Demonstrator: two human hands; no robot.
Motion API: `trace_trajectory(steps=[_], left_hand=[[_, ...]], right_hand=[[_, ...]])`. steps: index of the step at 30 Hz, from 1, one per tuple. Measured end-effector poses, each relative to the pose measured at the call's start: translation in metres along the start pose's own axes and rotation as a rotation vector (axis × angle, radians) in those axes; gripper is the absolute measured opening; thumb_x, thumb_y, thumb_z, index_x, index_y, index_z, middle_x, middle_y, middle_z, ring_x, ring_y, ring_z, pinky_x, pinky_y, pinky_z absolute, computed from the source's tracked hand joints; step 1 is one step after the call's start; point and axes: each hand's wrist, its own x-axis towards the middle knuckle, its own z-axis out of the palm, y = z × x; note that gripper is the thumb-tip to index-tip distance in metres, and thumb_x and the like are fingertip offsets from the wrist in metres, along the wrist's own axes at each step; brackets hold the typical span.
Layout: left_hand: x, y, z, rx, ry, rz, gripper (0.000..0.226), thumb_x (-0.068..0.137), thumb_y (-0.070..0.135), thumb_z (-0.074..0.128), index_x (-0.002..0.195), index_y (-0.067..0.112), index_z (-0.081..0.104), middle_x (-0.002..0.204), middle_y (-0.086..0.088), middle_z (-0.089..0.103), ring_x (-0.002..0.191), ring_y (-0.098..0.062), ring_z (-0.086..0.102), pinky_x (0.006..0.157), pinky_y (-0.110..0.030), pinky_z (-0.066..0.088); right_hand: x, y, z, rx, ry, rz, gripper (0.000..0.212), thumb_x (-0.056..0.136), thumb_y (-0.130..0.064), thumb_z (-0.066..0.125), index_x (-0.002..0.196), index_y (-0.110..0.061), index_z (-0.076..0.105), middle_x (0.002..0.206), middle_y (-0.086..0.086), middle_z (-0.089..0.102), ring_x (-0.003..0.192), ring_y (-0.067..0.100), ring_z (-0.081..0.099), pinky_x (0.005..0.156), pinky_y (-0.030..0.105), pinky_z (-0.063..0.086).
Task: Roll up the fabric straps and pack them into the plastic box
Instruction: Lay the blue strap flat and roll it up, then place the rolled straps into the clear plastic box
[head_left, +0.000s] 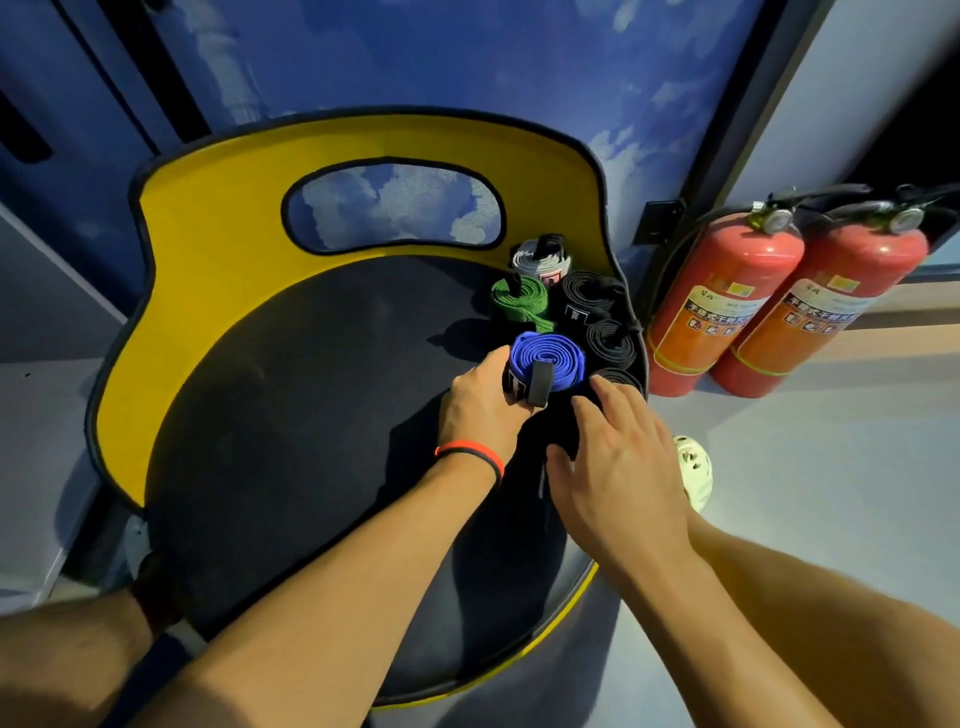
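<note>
A blue rolled strap (548, 364) with a black end tab stands on end at the right side of a black round seat (311, 441). My left hand (480, 405) grips its left side. My right hand (618, 457) lies with straight fingers on dark fabric just right of the roll. Behind it stand a green roll (522, 304), a grey-white roll (540, 260) and several black rolls (592, 301), packed close together along the seat's right edge. I cannot make out a plastic box around them.
The seat has a yellow backrest (218, 249) with an oval cut-out. Two red fire extinguishers (727, 301) stand on the floor to the right. A pale perforated shoe (693, 473) shows beside my right wrist. Blue cloud-patterned wall lies behind.
</note>
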Motion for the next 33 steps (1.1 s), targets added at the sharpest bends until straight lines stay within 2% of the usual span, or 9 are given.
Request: trace_trajectory(steps=[4,10,12,14,18,22,26,29,33], left_hand=[[0.001,0.000,-0.003,-0.011,-0.041,-0.001,0.047,0.077,0.019,0.081,0.117,0.036,0.063,0.090,0.008,0.073,0.084,-0.009,0.071,0.083,-0.039,0.060],[-0.023,-0.018,-0.026,0.057,-0.109,-0.036,0.057,0.086,0.007,0.074,0.132,0.036,0.060,0.119,0.011,0.067,0.085,-0.004,0.068,0.085,-0.036,0.060],[-0.037,-0.026,-0.048,0.075,-0.101,-0.080,0.053,0.087,0.005,0.070,0.132,0.033,0.062,0.117,0.011,0.068,0.086,-0.005,0.068,0.086,-0.033,0.059],[-0.054,-0.033,-0.078,0.086,-0.073,-0.117,0.042,0.087,0.012,0.071,0.123,0.033,0.066,0.104,0.015,0.070,0.087,-0.007,0.068,0.087,-0.033,0.059],[-0.089,-0.035,-0.150,0.144,0.078,-0.159,0.026,0.089,0.028,0.072,0.115,0.032,0.069,0.086,0.018,0.071,0.088,-0.007,0.068,0.088,-0.033,0.057],[-0.124,-0.031,-0.228,0.171,0.239,-0.157,0.024,0.089,0.030,0.071,0.113,0.028,0.070,0.077,0.018,0.070,0.086,-0.008,0.067,0.085,-0.031,0.056],[-0.163,-0.023,-0.310,0.181,0.371,-0.165,0.024,0.090,0.037,0.070,0.113,0.031,0.068,0.079,0.017,0.070,0.085,-0.007,0.067,0.082,-0.028,0.054],[-0.193,-0.018,-0.370,0.245,0.513,-0.180,0.024,0.086,0.043,0.070,0.108,0.034,0.068,0.082,0.019,0.072,0.088,-0.008,0.067,0.084,-0.030,0.054],[-0.239,-0.015,-0.455,0.312,0.693,-0.193,0.026,0.085,0.043,0.070,0.108,0.033,0.069,0.092,0.016,0.073,0.091,-0.008,0.068,0.089,-0.033,0.055]], right_hand=[[-0.002,0.001,-0.002,0.029,-0.018,-0.003,0.049,0.086,-0.037,0.070,0.128,-0.012,0.064,0.144,0.010,0.056,0.135,0.031,0.048,0.113,0.045,0.039],[-0.005,-0.010,-0.014,0.141,0.023,-0.110,0.051,0.083,-0.029,0.073,0.130,-0.012,0.061,0.141,0.010,0.055,0.128,0.032,0.052,0.104,0.043,0.045],[-0.006,-0.019,-0.016,0.171,0.007,-0.165,0.052,0.083,-0.028,0.071,0.131,-0.010,0.061,0.139,0.009,0.057,0.125,0.032,0.055,0.099,0.044,0.049],[-0.010,-0.034,-0.019,0.215,-0.025,-0.211,0.055,0.085,-0.029,0.069,0.135,-0.010,0.059,0.140,0.008,0.057,0.125,0.031,0.057,0.099,0.044,0.051],[-0.018,-0.079,-0.033,0.320,-0.095,-0.304,0.059,0.091,-0.034,0.068,0.144,-0.017,0.051,0.147,-0.001,0.052,0.130,0.022,0.054,0.105,0.038,0.048],[-0.023,-0.150,-0.060,0.366,-0.116,-0.459,0.059,0.095,-0.041,0.063,0.148,-0.025,0.045,0.142,-0.005,0.055,0.121,0.017,0.059,0.093,0.034,0.050],[-0.029,-0.231,-0.096,0.415,-0.085,-0.581,0.052,0.093,-0.039,0.064,0.141,-0.026,0.049,0.124,-0.003,0.065,0.112,0.024,0.063,0.086,0.040,0.053],[-0.037,-0.293,-0.123,0.502,-0.095,-0.670,0.050,0.093,-0.038,0.066,0.139,-0.026,0.052,0.104,-0.008,0.068,0.100,0.021,0.064,0.082,0.039,0.052],[-0.057,-0.382,-0.160,0.575,-0.091,-0.832,0.050,0.093,-0.049,0.066,0.137,-0.030,0.054,0.103,-0.013,0.066,0.097,0.015,0.066,0.085,0.038,0.054]])
